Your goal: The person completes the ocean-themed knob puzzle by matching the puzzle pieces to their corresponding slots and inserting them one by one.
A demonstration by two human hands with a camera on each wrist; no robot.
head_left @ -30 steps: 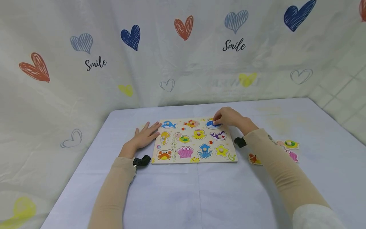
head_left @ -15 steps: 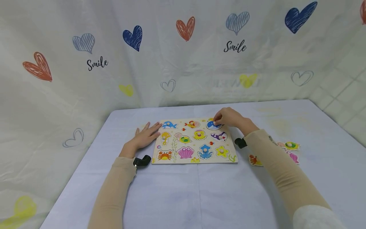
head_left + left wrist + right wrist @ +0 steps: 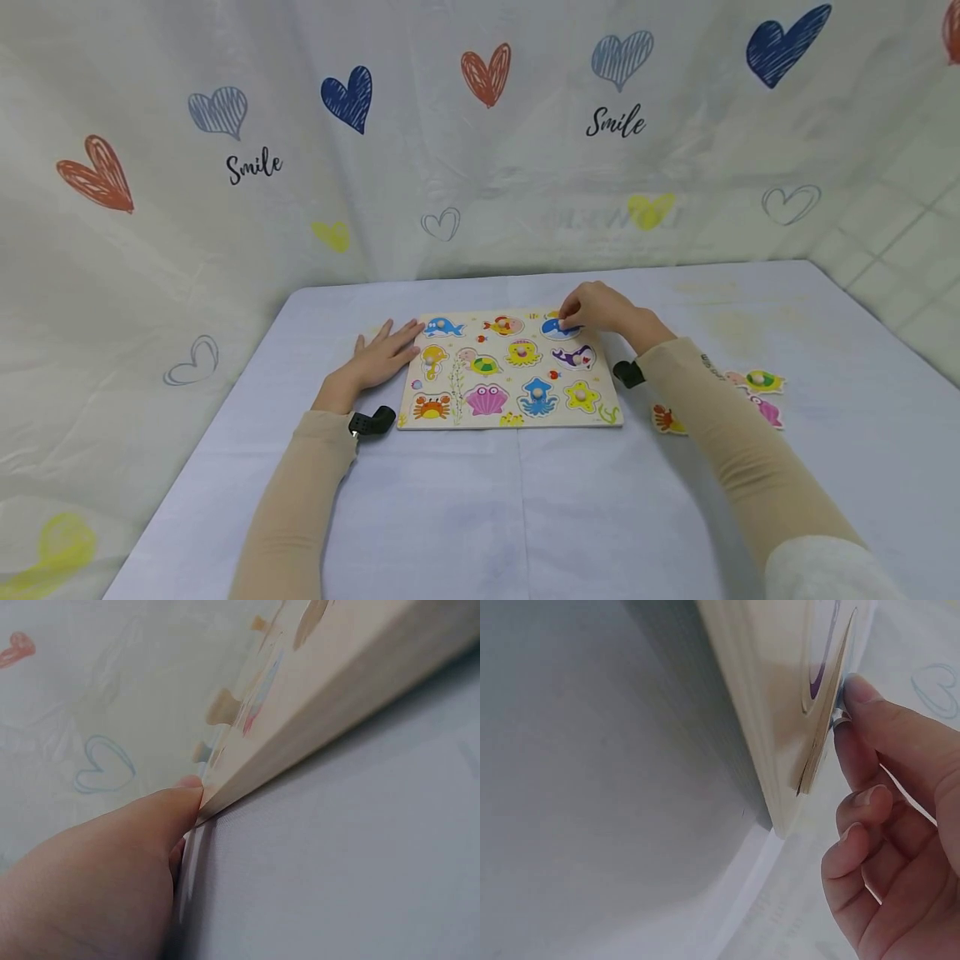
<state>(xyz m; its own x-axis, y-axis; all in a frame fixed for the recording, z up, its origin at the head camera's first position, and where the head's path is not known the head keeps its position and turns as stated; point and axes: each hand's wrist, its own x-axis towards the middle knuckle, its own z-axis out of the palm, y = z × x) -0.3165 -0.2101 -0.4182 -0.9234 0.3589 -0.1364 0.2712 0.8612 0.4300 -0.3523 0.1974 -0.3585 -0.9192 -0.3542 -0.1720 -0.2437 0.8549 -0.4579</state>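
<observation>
A wooden peg puzzle board (image 3: pixel 480 423) with sea-animal pieces lies on the table. At its top right corner, my right hand (image 3: pixel 603 307) pinches the small knob of a blue puzzle piece (image 3: pixel 555 331) between thumb and index finger. In the right wrist view the wooden piece (image 3: pixel 821 746) stands slightly tilted off the board's face, with a thin gap along its edge. The other fingers of that hand are curled. My left hand (image 3: pixel 378 358), fingers straight and spread, rests at the board's left edge. In the left wrist view the thumb (image 3: pixel 176 810) touches the board's corner.
Several loose puzzle pieces lie right of the board, partly behind the right sleeve: a turtle piece (image 3: pixel 763 380), a pink piece (image 3: pixel 768 411) and an orange crab piece (image 3: pixel 667 419). A white curtain (image 3: pixel 510 167) with printed hearts hangs behind the table (image 3: pixel 450 517).
</observation>
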